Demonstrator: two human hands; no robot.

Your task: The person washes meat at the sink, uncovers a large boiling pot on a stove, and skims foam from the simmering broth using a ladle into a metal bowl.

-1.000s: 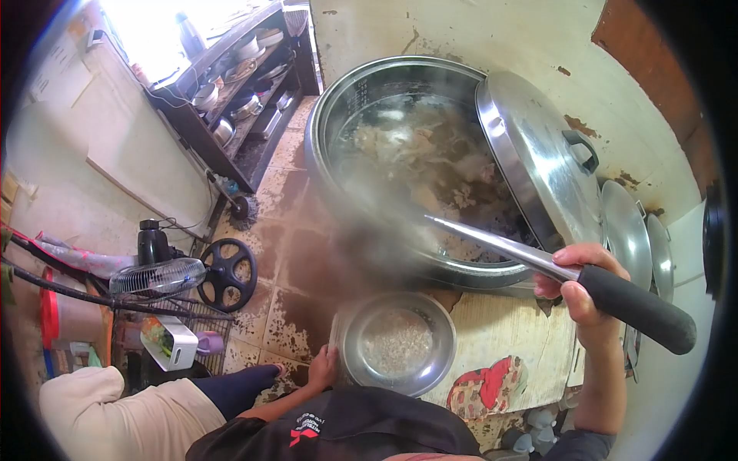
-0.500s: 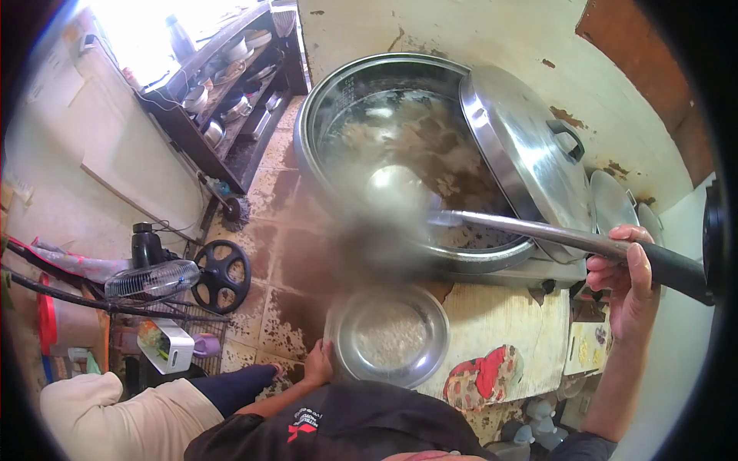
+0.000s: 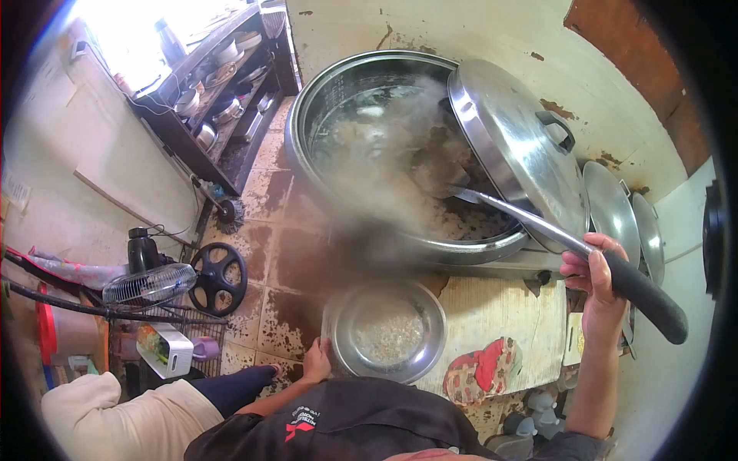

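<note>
Ladle (image 3: 538, 224) slants forward-left over the pot (image 3: 295, 154) rim from our right hand (image 3: 601, 280), which grips it; whether our left hand (image 3: 316, 361) grips, we cannot tell.

Black shirt (image 3: 384, 415): white lettering (image 3: 304, 419), MITSUBISHI MOTORS, beside a red three-diamond emblem (image 3: 298, 432). Further white line alongside: too small to read. Large pot (image 3: 296, 146), inner wall: small marks (image 3: 335, 92), illegible at this size. Paper sheet (image 3: 15, 188), far left: faint print, not legible.
</note>
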